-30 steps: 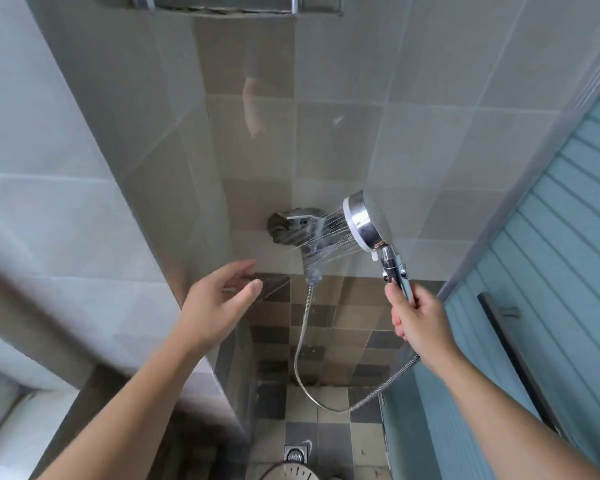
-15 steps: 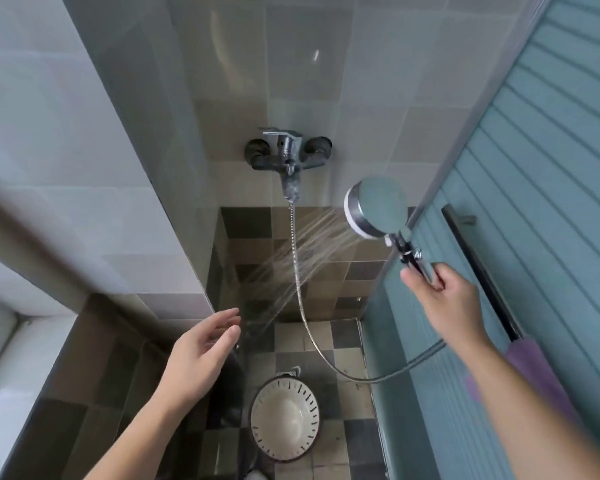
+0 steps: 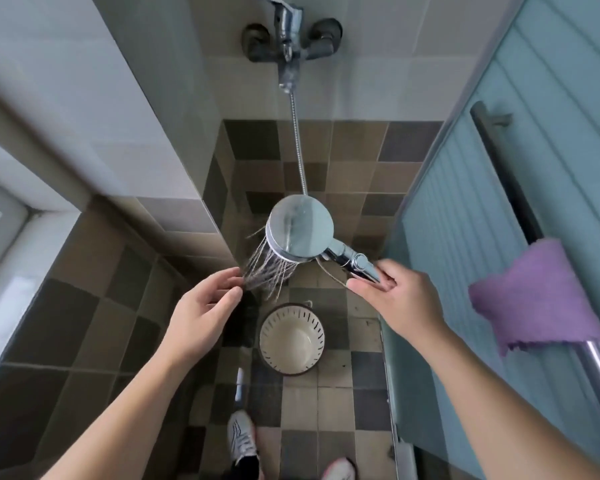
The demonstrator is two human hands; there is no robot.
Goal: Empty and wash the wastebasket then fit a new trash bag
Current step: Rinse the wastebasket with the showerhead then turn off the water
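Checkered floor tiles carry our wastebasket (image 3: 292,337), mouth up, straight below the spraying shower head (image 3: 300,229); our right hand (image 3: 400,299) grips its handle, our left hand (image 3: 201,308) hovers with loose fingers, equally near.

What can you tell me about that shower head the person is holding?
The shower head is a round, shiny chrome disc on a short chrome handle, seen from its back, face turned down and to the left. Thin jets of water spray from it toward the floor. The right hand holds the handle's end; the left hand has its fingertips at the spray. A metal hose hangs from the wall tap behind it.
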